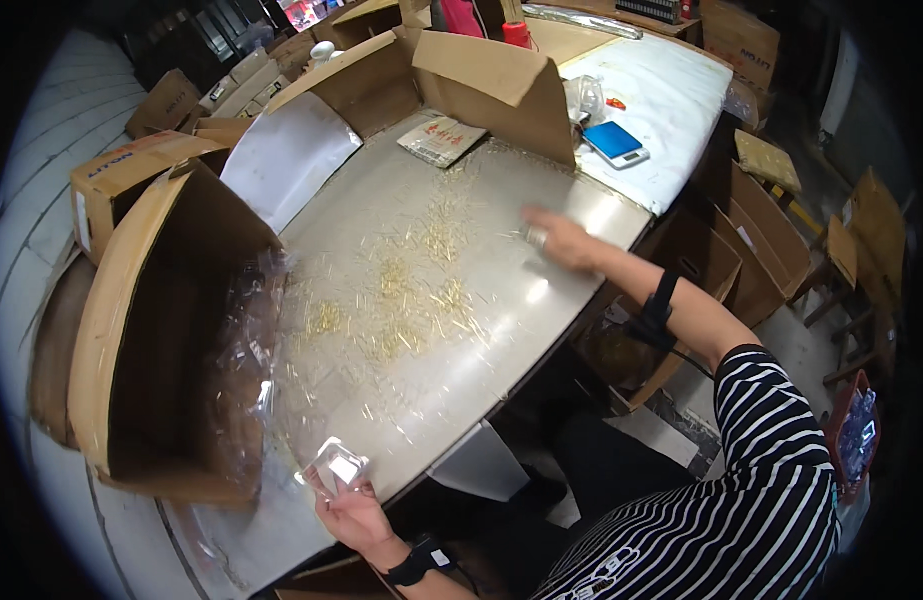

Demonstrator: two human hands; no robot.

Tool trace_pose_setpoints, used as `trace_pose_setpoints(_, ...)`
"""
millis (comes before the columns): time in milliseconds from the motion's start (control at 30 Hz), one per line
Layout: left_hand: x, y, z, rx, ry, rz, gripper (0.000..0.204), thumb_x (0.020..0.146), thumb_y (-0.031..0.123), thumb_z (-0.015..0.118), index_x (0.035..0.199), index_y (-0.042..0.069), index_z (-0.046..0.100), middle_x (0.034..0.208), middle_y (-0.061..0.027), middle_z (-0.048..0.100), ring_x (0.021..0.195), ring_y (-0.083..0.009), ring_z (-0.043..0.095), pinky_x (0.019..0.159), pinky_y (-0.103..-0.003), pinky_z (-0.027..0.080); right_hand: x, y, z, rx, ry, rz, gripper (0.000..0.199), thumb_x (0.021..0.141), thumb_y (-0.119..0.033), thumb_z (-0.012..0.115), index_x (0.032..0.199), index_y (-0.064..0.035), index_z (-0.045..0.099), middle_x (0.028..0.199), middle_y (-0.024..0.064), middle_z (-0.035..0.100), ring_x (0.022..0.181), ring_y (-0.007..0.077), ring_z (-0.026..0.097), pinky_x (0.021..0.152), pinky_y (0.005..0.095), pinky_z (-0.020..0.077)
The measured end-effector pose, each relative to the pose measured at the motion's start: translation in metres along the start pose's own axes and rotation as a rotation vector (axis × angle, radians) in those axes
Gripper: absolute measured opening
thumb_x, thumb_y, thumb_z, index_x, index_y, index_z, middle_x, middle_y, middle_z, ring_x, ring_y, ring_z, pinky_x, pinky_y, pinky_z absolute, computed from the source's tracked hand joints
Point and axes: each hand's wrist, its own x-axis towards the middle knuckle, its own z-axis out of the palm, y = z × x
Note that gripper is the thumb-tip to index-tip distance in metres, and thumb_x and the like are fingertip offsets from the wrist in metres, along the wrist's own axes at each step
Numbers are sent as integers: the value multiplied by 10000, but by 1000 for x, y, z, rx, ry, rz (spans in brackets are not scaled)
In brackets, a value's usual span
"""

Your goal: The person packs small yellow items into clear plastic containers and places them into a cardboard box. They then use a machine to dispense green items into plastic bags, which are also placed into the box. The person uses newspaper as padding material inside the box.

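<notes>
Cardboard boxes crowd this cluttered workroom on every side of a pale grey worktable, whose top is strewn with thin, gold-coloured pins.

Nearest the table's front edge, the person's left hand is raised with its fingers closed around a small clear plastic tray, held just above the table's near corner. A black band sits on that wrist, and a striped sleeve shows lower right.

Beside that hand, to the left, a large open cardboard box lies on its side with crumpled clear plastic film spilling from its mouth onto the table.

Further in, the pins lie thickest around the middle of the table, thinning toward the edges. The right hand reaches out flat over the table's right part, fingers stretched and close together, palm down among the scattered pins; it is blurred, so whether it touches them I cannot tell.

Beyond it, another open brown box stands at the far end, with a printed packet lying before it. A blue scale rests on a white sheet at the far right.
</notes>
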Motion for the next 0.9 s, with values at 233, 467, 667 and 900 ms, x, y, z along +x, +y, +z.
trace_pose_setpoints(233,-80,-2,4,-153,-54,-202,525,921,413,438,1311,70,356,1369,-252,328,1252,-491,326,775,-528,536,-27,166,-95,-260,341,400,537,930,-386,375,1229,51,462,1301,260,451,1236,375,398,996,454,348)
trace_pose_setpoints(467,-128,-16,-8,197,63,-138,318,958,242,429,1198,36,461,1172,-197,557,1037,-400,579,676,-366,591,-44,-64,54,-455,48,58,663,907,-462,433,1358,15,337,1403,238,330,1340,340,263,1108,410,199)
trace_pose_setpoints(667,-172,-54,-27,424,215,-277,344,915,200,476,1209,29,428,1165,-244,543,977,-402,612,619,-350,594,-38,-147,124,-379,-107,-229,649,921,-428,425,1387,1,280,1470,162,242,1372,293,204,1113,401,190)
trace_pose_setpoints(900,-180,-104,-91,488,289,-477,383,972,301,361,1166,4,504,1093,-208,608,868,-291,660,585,-333,572,-40,-158,117,83,-181,-183,555,933,-333,434,1380,-27,315,1468,173,250,1334,315,283,1093,341,248)
